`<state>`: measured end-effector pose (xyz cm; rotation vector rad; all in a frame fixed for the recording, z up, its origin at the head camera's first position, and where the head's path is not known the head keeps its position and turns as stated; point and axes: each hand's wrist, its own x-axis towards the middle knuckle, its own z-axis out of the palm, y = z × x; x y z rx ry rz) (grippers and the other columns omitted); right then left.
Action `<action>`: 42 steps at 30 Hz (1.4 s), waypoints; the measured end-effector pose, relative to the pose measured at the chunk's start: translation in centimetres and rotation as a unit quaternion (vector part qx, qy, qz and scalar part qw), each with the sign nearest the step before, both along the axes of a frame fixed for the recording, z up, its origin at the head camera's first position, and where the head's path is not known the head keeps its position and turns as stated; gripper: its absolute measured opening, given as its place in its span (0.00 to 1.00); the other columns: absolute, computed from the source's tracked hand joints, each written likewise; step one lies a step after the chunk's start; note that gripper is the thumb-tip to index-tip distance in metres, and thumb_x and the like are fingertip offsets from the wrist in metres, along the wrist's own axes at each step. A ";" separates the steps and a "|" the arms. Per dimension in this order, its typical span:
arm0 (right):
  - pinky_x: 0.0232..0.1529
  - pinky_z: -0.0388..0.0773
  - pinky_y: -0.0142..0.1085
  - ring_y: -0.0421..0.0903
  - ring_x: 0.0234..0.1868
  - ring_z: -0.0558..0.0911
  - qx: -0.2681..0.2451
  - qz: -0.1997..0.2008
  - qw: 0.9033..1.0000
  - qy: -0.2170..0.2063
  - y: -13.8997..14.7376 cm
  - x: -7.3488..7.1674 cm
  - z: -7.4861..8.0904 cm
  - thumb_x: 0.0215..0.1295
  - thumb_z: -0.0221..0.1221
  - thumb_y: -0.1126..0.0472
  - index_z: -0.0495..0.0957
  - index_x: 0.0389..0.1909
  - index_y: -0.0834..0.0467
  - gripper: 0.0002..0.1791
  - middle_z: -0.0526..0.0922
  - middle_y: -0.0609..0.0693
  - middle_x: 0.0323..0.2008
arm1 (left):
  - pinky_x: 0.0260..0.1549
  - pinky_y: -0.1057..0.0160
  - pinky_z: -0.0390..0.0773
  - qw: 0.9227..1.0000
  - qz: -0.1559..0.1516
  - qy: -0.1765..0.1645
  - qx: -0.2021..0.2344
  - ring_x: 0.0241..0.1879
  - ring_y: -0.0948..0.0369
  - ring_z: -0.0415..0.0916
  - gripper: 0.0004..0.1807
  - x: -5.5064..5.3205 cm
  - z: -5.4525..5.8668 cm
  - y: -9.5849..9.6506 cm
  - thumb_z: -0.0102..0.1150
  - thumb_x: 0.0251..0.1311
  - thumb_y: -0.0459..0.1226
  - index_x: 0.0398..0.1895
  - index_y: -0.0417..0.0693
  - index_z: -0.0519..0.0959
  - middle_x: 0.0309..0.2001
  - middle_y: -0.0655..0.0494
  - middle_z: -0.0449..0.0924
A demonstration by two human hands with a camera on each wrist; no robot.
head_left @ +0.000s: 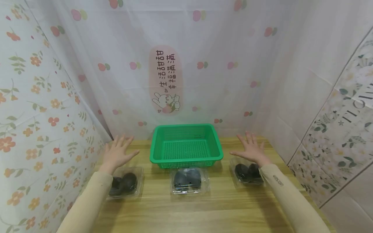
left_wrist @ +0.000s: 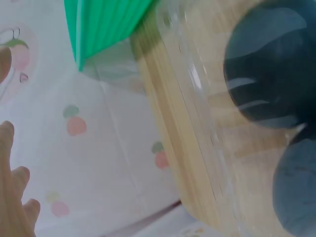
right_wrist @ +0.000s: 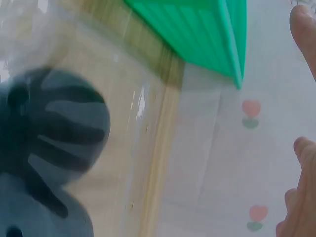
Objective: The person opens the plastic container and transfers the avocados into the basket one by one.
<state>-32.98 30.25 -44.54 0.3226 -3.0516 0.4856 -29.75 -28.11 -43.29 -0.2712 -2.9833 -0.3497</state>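
Holding nothing, the left hand [head_left: 118,153] has its fingers spread wide; below its wrist, a clear box [head_left: 140,179] with dark round items [head_left: 129,182] lies on the counter [head_left: 186,213]. The right hand [head_left: 252,150], also empty and widely spread, is above a second box [head_left: 233,165]. Between the two hands stands a green basket [head_left: 186,161], and closer to the person, between the wrists, lies a third box [head_left: 205,182].

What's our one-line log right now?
left hand: spread, empty | right hand: spread, empty | basket: behind middle box | side boxes: dark contents
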 end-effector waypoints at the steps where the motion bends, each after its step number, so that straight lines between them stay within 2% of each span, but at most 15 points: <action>1: 0.55 0.23 0.76 0.69 0.71 0.28 -0.001 0.004 1.000 0.002 -0.3 0.1 0.0 0.55 0.54 0.25 0.43 0.77 0.51 0.57 0.30 0.65 0.75 | 0.59 0.27 0.25 1.000 -0.004 0.002 -0.001 0.73 0.40 0.25 0.46 0.0 0.0 0.3 0.43 0.62 0.67 0.77 0.56 0.49 0.76 0.42 0.34; 6: 0.58 0.29 0.76 0.68 0.72 0.31 -0.006 0.025 1.000 0.009 -1.6 0.7 -0.4 0.57 0.56 0.28 0.44 0.77 0.52 0.56 0.31 0.64 0.75 | 0.60 0.26 0.28 1.000 -0.022 0.010 -0.007 0.73 0.41 0.27 0.47 0.4 -0.2 1.8 0.41 0.61 0.69 0.78 0.58 0.48 0.76 0.42 0.36; 13: 0.59 0.35 0.75 0.69 0.72 0.33 -0.026 0.064 0.997 0.022 -4.0 2.1 -0.5 0.55 0.60 0.31 0.49 0.76 0.57 0.56 0.33 0.65 0.75 | 0.61 0.28 0.28 0.999 -0.041 0.020 -0.005 0.74 0.43 0.29 0.45 1.0 -0.7 3.4 0.46 0.62 0.66 0.77 0.59 0.50 0.76 0.43 0.38; 17: 0.60 0.38 0.75 0.68 0.72 0.34 -0.027 0.079 0.996 0.034 -5.1 3.0 -1.0 0.54 0.60 0.30 0.50 0.76 0.55 0.56 0.33 0.63 0.75 | 0.62 0.28 0.30 0.998 -0.057 0.036 -0.001 0.74 0.42 0.32 0.44 1.6 -0.9 4.3 0.50 0.61 0.65 0.76 0.57 0.54 0.76 0.44 0.41; 22: 0.61 0.39 0.74 0.66 0.73 0.34 -0.032 0.104 0.993 0.036 -6.2 4.1 -1.7 0.53 0.60 0.29 0.49 0.77 0.53 0.57 0.34 0.62 0.75 | 0.63 0.28 0.33 0.995 -0.080 0.051 -0.015 0.74 0.44 0.34 0.44 2.0 -1.4 5.6 0.50 0.60 0.65 0.76 0.60 0.54 0.76 0.47 0.43; 29: 0.61 0.43 0.73 0.66 0.73 0.37 -0.039 0.139 0.988 0.049 -7.8 5.2 -2.3 0.52 0.61 0.29 0.50 0.76 0.52 0.57 0.35 0.62 0.76 | 0.62 0.27 0.36 0.992 -0.108 0.061 -0.007 0.74 0.43 0.37 0.44 2.8 -2.2 7.1 0.54 0.59 0.63 0.76 0.61 0.54 0.76 0.48 0.43; 37: 0.62 0.43 0.72 0.65 0.73 0.38 -0.034 0.163 0.985 0.053 -9.4 6.1 -2.8 0.51 0.61 0.27 0.50 0.77 0.49 0.57 0.36 0.60 0.76 | 0.64 0.29 0.39 0.989 -0.127 0.074 0.001 0.74 0.47 0.40 0.44 4.0 -3.0 8.5 0.50 0.59 0.67 0.76 0.64 0.55 0.76 0.52 0.46; 42: 0.62 0.42 0.73 0.65 0.74 0.39 -0.033 0.178 0.982 0.047 -10.3 6.7 -3.0 0.51 0.61 0.28 0.50 0.77 0.49 0.57 0.35 0.58 0.76 | 0.63 0.29 0.43 0.986 -0.141 0.090 -0.008 0.73 0.47 0.45 0.43 4.8 -3.5 9.4 0.47 0.59 0.68 0.75 0.64 0.56 0.75 0.52 0.50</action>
